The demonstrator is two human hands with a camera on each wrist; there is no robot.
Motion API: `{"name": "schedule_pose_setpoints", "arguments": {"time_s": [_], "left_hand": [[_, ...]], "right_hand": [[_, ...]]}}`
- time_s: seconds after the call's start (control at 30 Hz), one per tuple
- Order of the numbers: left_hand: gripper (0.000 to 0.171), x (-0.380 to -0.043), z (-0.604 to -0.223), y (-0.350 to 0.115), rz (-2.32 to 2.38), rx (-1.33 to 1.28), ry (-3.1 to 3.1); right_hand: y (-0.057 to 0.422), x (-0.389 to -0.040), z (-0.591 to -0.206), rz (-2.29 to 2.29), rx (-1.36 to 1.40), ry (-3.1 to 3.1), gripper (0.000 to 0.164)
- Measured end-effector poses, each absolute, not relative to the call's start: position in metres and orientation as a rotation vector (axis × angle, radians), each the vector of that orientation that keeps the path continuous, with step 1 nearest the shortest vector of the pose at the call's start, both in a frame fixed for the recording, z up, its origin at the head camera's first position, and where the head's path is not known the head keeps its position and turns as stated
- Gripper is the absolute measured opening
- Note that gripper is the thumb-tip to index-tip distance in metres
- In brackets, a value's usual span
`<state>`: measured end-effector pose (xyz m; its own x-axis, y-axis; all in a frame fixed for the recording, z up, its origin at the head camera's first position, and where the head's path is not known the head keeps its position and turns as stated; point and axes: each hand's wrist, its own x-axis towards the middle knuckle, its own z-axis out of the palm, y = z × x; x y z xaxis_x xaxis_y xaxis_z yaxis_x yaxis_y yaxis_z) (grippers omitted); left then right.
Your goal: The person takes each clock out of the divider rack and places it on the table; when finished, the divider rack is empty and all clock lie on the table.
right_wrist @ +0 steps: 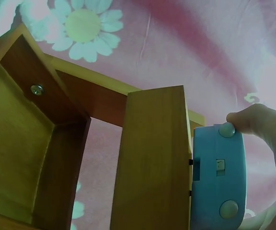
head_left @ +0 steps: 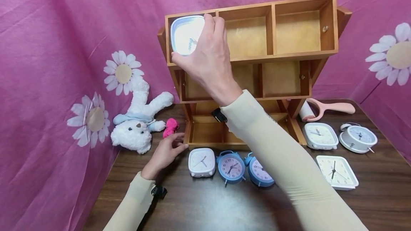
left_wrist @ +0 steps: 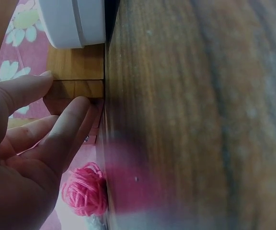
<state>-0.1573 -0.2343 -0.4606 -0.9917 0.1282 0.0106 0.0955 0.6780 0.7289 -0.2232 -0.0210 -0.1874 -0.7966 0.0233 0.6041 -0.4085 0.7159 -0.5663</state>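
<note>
My right hand (head_left: 213, 51) grips a rounded-square light blue alarm clock (head_left: 184, 35) between thumb and fingers. The clock is at the top left compartment of a three-tier wooden shelf (head_left: 250, 58). Glare whitens its face. From below, the right wrist view shows its blue underside (right_wrist: 217, 187) with two round feet, beside the compartment's wooden base. Down at the tabletop, my left hand (head_left: 165, 154) pinches the shelf's lower left front corner (left_wrist: 75, 88) between thumb and fingers. A white square clock (head_left: 202, 162) stands just right of that hand.
Two blue round alarm clocks (head_left: 231, 167) stand before the shelf, one partly behind my right sleeve. At right are white clocks (head_left: 321, 135) and a pink lint roller (head_left: 337, 107). A white teddy bear (head_left: 132, 136) and pink yarn balls (head_left: 171, 124) lie at left. Pink cloth hangs behind.
</note>
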Motion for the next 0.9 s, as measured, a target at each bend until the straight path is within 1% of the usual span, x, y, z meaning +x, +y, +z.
{"name": "schedule_pose_setpoints", "arguments": {"time_s": [0.17, 0.43, 0.9], "left_hand": [[0.049, -0.157, -0.46, -0.234, 1.233, 0.208, 2.846], [0.048, -0.157, -0.46, -0.235, 1.238, 0.2, 2.835], [0.05, -0.157, -0.461, -0.232, 1.233, 0.184, 2.835]], "right_hand": [[-0.014, -0.218, -0.185, 0.964, 0.302, -2.293, 0.104], [0.005, -0.205, -0.187, 1.003, 0.288, -2.316, 0.111], [0.038, -0.176, -0.197, 1.035, 0.324, -2.281, 0.109]]}}
